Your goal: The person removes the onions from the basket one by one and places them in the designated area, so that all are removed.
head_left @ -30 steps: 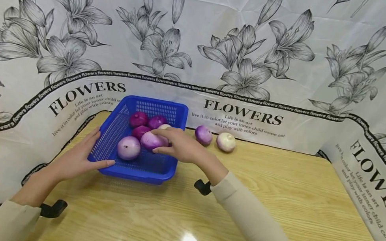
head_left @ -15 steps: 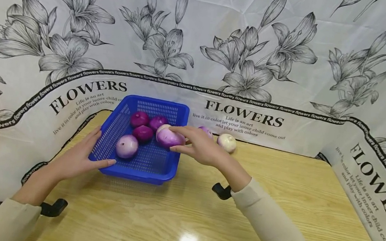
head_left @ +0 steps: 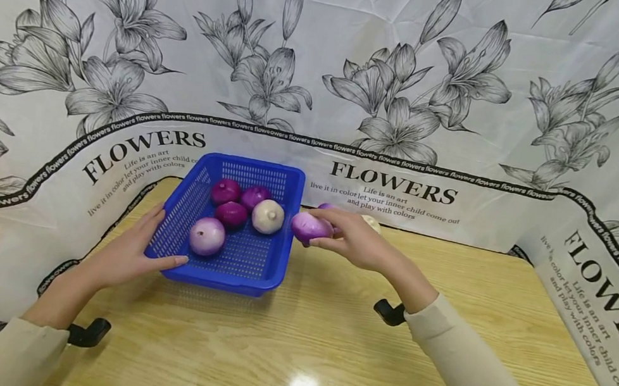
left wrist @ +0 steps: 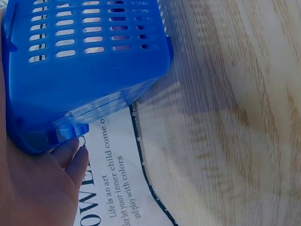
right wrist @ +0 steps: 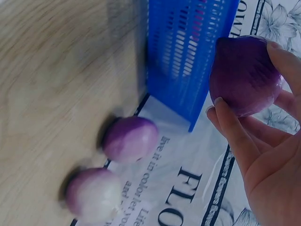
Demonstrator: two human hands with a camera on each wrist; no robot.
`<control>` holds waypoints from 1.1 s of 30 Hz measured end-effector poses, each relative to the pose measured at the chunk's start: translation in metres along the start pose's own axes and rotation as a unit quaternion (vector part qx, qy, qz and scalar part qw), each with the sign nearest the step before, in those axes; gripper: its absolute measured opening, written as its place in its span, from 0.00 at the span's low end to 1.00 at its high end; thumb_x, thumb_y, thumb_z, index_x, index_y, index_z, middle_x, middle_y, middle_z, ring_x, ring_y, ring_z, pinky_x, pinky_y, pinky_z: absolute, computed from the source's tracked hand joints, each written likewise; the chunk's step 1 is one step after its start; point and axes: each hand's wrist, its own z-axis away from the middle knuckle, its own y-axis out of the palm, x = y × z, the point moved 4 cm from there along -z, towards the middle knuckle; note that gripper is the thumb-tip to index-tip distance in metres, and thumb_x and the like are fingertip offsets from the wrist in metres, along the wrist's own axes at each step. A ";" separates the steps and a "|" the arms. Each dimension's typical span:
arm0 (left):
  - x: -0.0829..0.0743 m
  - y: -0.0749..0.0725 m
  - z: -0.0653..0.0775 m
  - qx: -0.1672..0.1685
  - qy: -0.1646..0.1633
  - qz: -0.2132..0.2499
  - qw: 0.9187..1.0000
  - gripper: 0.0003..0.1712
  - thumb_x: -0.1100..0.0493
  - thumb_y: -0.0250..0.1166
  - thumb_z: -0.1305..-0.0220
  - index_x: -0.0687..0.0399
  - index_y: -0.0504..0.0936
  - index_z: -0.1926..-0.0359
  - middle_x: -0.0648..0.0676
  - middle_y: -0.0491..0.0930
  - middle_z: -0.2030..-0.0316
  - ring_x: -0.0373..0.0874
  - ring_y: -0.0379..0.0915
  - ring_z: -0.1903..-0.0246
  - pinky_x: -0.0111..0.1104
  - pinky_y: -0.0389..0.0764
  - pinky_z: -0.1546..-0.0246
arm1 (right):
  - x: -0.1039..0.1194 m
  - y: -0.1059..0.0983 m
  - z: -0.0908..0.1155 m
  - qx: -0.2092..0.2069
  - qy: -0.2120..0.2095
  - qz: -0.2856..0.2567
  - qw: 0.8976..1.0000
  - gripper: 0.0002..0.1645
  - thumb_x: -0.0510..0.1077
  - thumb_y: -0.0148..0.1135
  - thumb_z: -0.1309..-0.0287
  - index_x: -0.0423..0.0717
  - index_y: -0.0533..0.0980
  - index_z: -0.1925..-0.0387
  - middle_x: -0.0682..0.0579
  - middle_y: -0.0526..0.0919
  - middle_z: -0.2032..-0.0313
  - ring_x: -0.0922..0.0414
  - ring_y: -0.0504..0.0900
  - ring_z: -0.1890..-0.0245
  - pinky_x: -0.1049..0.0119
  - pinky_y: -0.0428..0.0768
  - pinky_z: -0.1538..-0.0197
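A blue plastic basket point(head_left: 219, 281) with slotted walls stands on the table, holding several onions. My left hand point(head_left: 127, 255) grips its near left corner, thumb over the front rim and fingers along the left side; in the left wrist view the fingertips point(left wrist: 77, 162) show at the rim's outer edge. My right hand point(head_left: 361, 240) holds a purple onion point(head_left: 306, 226) between thumb and fingers, just outside the basket's right wall. Inside, a white onion point(head_left: 268, 217) sits near the right wall, a pale purple one point(head_left: 207, 237) lies toward the front, and dark purple onions point(head_left: 226, 192) are behind.
Beyond my right hand, a purple-and-white onion point(right wrist: 131, 140) and a whiter onion point(right wrist: 94, 195) lie on the wooden table point(head_left: 326, 348) by the back cloth. The flower-printed cloth point(head_left: 395, 193) hangs behind and at both sides.
My right hand has lifted the purple onion out of the basket and rightward past its right wall, uncovering the white onion. The left hand has stayed on the basket's corner.
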 end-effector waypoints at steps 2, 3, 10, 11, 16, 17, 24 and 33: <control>0.000 0.000 0.000 0.000 0.000 0.000 1.000 0.70 0.30 0.67 0.39 0.63 0.35 0.19 0.64 0.34 0.19 0.70 0.36 0.22 0.69 0.49 0.29 | -0.007 -0.003 0.005 -0.006 -0.004 0.001 1.000 0.30 0.47 0.70 0.35 0.47 0.76 0.34 0.49 0.81 0.42 0.55 0.81 0.46 0.57 0.83 0.45; 0.000 0.000 0.000 0.001 -0.001 0.000 1.000 0.70 0.30 0.68 0.39 0.63 0.35 0.19 0.64 0.34 0.19 0.70 0.36 0.22 0.69 0.49 0.29 | -0.010 -0.005 0.007 -0.009 -0.007 0.002 1.000 0.30 0.46 0.71 0.35 0.46 0.76 0.34 0.48 0.80 0.40 0.54 0.81 0.45 0.56 0.83 0.45; -0.001 0.001 -0.002 0.003 -0.001 0.003 1.000 0.70 0.30 0.67 0.39 0.62 0.34 0.19 0.63 0.33 0.19 0.70 0.36 0.22 0.69 0.49 0.30 | -0.030 -0.017 0.024 -0.024 0.000 0.021 0.999 0.35 0.43 0.72 0.37 0.37 0.73 0.32 0.38 0.72 0.31 0.41 0.74 0.34 0.51 0.84 0.44; -0.001 0.001 -0.002 0.003 -0.001 0.003 1.000 0.70 0.30 0.67 0.39 0.62 0.34 0.19 0.63 0.33 0.19 0.70 0.36 0.22 0.69 0.49 0.30 | -0.033 -0.018 0.027 -0.023 0.009 0.019 1.000 0.35 0.43 0.71 0.37 0.37 0.72 0.32 0.37 0.71 0.30 0.40 0.73 0.33 0.51 0.83 0.43; 0.000 0.001 -0.002 0.005 -0.002 0.003 1.000 0.70 0.30 0.67 0.39 0.62 0.34 0.19 0.63 0.33 0.19 0.70 0.36 0.22 0.69 0.49 0.30 | -0.047 -0.024 0.039 -0.024 0.043 -0.004 0.999 0.33 0.42 0.70 0.36 0.40 0.73 0.32 0.39 0.72 0.31 0.42 0.75 0.35 0.49 0.82 0.41; 0.000 0.001 -0.001 0.004 -0.003 0.003 1.000 0.70 0.30 0.67 0.39 0.62 0.34 0.19 0.64 0.33 0.19 0.70 0.36 0.22 0.69 0.49 0.30 | -0.050 -0.025 0.041 -0.025 0.047 -0.007 0.999 0.33 0.42 0.70 0.36 0.41 0.73 0.32 0.40 0.72 0.30 0.43 0.76 0.36 0.48 0.81 0.40; -0.001 0.000 0.000 0.001 -0.003 0.005 1.000 0.70 0.30 0.68 0.39 0.62 0.35 0.19 0.64 0.34 0.19 0.70 0.36 0.22 0.70 0.49 0.30 | -0.080 -0.036 0.061 -0.041 0.077 0.019 0.996 0.35 0.43 0.69 0.35 0.44 0.70 0.29 0.41 0.73 0.31 0.41 0.79 0.38 0.45 0.79 0.39; -0.001 -0.001 -0.001 -0.002 0.001 0.004 1.000 0.70 0.30 0.68 0.39 0.62 0.35 0.19 0.64 0.34 0.19 0.70 0.36 0.22 0.69 0.49 0.30 | -0.115 -0.049 0.086 -0.071 0.133 0.035 0.988 0.33 0.45 0.66 0.31 0.36 0.70 0.31 0.33 0.77 0.37 0.33 0.81 0.44 0.38 0.78 0.40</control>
